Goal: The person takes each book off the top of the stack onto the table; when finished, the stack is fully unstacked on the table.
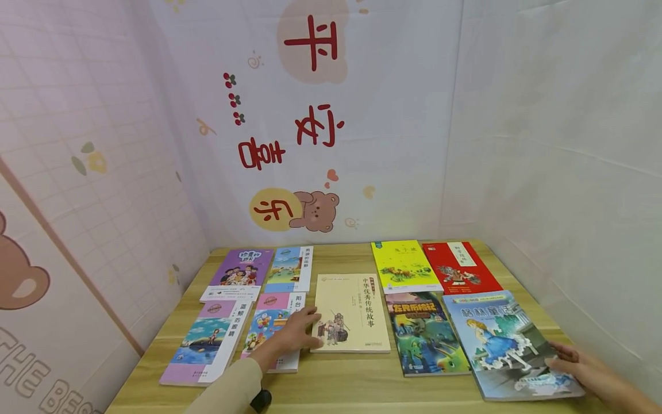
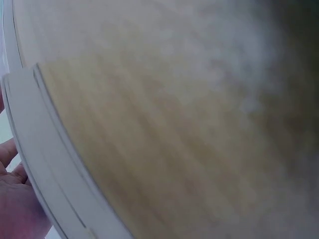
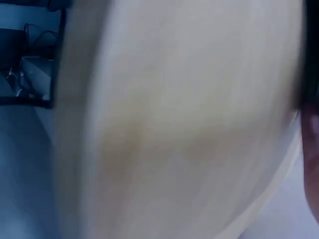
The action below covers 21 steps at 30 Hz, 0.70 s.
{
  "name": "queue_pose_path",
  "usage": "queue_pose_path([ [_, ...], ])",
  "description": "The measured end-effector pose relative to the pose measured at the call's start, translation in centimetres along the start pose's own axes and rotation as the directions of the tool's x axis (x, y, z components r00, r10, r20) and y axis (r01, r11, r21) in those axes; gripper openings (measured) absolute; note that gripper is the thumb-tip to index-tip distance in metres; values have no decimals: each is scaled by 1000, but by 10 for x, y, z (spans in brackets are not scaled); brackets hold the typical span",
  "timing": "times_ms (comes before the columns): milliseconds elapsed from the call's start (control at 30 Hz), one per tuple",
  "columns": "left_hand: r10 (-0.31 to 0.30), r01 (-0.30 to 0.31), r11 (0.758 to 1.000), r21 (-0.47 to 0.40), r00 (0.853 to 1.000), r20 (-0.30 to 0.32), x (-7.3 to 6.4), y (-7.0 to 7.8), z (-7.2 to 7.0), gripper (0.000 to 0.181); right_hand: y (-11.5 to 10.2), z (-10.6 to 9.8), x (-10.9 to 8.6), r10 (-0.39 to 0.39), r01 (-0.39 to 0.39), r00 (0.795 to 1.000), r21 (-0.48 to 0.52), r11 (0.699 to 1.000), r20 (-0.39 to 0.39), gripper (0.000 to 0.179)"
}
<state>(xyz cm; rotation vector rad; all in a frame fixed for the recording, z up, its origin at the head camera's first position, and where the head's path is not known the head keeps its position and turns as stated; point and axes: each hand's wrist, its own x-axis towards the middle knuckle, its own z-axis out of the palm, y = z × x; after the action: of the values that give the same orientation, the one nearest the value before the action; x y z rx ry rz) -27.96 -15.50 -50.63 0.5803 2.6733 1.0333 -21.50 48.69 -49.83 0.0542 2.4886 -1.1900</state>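
Observation:
My left hand touches the left edge of a cream book in the head view, fingers relaxed at its side and thumb near the lower left corner. At the far right, my right hand pinches the right edge of a grey-blue book with a girl in a blue dress on its cover, thumb on top. A part of the left hand shows behind a pale strip in the left wrist view. Only a sliver of the right hand appears in the blurred right wrist view.
On the wooden table lie a purple book, a blue book, two pink-and-white books, a yellow book, a red book and a green book. Printed cloth walls enclose it.

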Motion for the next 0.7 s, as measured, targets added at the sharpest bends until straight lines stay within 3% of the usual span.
queue_pose_path([
  [167, -3, 3, 1000, 5, 1000, 3, 1, 1, 0, 71, -19, -1, -4, -106, 101, 984, -41, 994, -144, 74],
  [400, 7, -7, 1000, -21, 1000, -5, 3, 9, -3, 67, -52, 12, 5, -99, 108, 985, 57, 992, -143, 78],
  [567, -3, -8, 989, -147, 997, -74, 4, 15, -10, 62, -86, 38, 26, -166, 197, 971, 176, 964, -174, 75],
  [700, -27, 7, 991, -135, 989, -148, 9, 18, -18, 59, -118, 59, 44, -212, 257, 959, 261, 931, -190, 73],
])
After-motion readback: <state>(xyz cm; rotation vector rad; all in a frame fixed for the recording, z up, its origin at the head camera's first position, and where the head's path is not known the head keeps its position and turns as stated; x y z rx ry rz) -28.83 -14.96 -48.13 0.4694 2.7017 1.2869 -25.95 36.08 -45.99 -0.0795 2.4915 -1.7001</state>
